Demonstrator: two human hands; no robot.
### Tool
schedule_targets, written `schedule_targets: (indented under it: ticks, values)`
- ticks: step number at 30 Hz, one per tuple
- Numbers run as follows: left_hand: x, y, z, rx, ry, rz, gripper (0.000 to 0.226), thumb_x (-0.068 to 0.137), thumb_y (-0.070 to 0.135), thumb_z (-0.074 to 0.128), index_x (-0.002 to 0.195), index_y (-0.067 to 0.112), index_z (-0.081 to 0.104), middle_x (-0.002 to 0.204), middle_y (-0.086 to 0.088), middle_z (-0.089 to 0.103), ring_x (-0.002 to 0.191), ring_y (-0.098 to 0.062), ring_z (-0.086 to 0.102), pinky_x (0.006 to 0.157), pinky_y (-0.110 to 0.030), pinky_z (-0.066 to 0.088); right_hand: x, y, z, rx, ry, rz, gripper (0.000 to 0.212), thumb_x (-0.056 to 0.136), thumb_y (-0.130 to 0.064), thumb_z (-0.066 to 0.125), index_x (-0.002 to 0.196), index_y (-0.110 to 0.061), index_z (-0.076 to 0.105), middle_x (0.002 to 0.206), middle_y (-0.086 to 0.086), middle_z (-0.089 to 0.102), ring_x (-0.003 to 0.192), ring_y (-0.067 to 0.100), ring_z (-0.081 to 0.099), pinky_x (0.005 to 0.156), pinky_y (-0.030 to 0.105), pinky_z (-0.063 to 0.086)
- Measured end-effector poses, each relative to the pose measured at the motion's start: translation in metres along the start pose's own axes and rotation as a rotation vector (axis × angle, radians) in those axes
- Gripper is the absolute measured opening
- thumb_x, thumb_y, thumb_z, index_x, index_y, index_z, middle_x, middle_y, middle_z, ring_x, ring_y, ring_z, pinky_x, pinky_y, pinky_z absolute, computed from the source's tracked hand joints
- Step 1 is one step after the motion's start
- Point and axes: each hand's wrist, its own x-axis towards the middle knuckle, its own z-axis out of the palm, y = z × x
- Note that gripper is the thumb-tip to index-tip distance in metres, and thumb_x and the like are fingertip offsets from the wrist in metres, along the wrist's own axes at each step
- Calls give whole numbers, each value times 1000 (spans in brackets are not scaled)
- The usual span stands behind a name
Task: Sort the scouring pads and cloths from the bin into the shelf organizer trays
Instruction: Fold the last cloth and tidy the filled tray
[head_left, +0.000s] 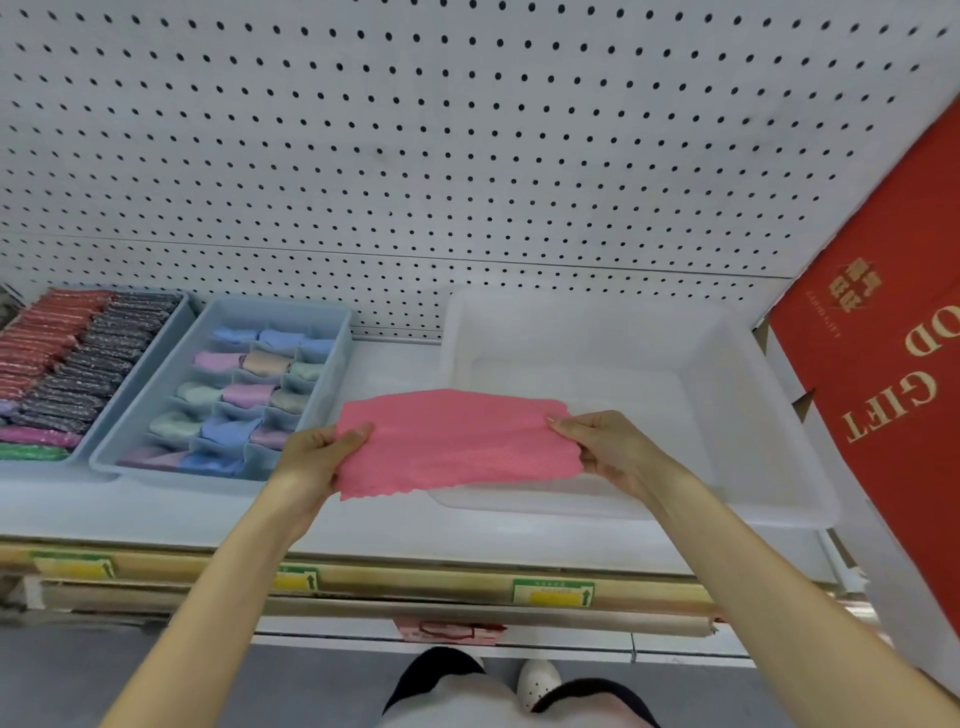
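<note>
The left hand (317, 457) and right hand (608, 449) are each pinching an end of the pink cloth (457, 441), stretching it flat. They are probably readying it for folding to fit the divided tray (332, 332) at left.

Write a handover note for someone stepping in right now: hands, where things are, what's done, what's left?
Hands: left hand and right hand each pinch one end of the pink cloth, stretched above the near-left corner of the bin.
Things: pads fill the far-left tray; folded cloths sit in the divided tray.
Done: the bin's visible floor looks bare.
Left: likely fold this cloth into a free cell.
</note>
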Motion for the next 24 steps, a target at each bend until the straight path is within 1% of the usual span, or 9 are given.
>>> schedule_targets:
  ticks: [7,10,13,15,17,18,19,21,24]
  values:
    - [5,14,8,51,-39,80,19,92,18,63,91,0,69,86,-17,73,67,-21,69,55,-24,56,-3,-13,-15,-27,-37,-59,20,86,-17,70,88,3,66,85,13,65,74,18,66,67,24,55]
    - [5,28,15,42,-115,109,24,89,19,65,97,-3,69,88,-19,72,68,-21,68,60,-24,55,-9,-20,-32,5,-139,-34,20,89,-15,67,105,-5,71,104,12,70,91,21,66,79,29,56]
    - [1,46,23,-69,-327,116,53,60,37,90,96,2,74,91,-16,72,76,-20,67,69,-26,56,-23,-35,-53,69,-210,-82,28,90,-15,61,117,-11,67,113,8,69,98,19,64,85,28,54]
    - [-2,59,30,-149,-435,162,48,42,28,96,82,8,78,80,-9,73,67,-12,68,61,-20,56,-36,-51,-71,112,-238,-199,29,87,-10,59,116,-7,66,109,10,70,95,19,66,79,26,54]
    - [-7,74,41,-210,-478,219,14,52,7,82,66,9,78,70,-5,72,60,-8,67,54,-17,54,-49,-64,-87,117,-214,-319,22,84,4,57,100,-2,71,104,17,69,93,24,66,77,26,53]
    - [-11,83,47,-197,-478,236,15,66,-1,68,60,9,76,70,-4,72,60,-8,67,54,-17,53,-53,-70,-94,101,-172,-351,26,83,9,50,84,-1,73,95,17,70,87,23,66,73,24,52]
    - [-8,88,54,-145,-487,235,38,81,-8,51,57,8,75,71,-3,72,61,-9,68,55,-18,54,-60,-76,-100,86,-113,-362,34,83,12,41,72,0,71,85,15,70,80,18,65,69,21,50]
    - [-10,99,64,-61,-538,242,59,91,-9,26,62,5,75,76,-7,71,64,-15,67,57,-22,54,-62,-84,-104,76,-32,-375,40,86,9,32,67,4,66,73,9,68,69,12,64,64,18,48]
    - [-12,105,85,52,-490,312,50,97,5,36,62,7,72,72,-7,66,61,-20,60,54,-23,50,-57,-83,-107,-11,113,-484,20,89,0,56,70,-2,62,69,1,65,69,7,61,66,19,44]
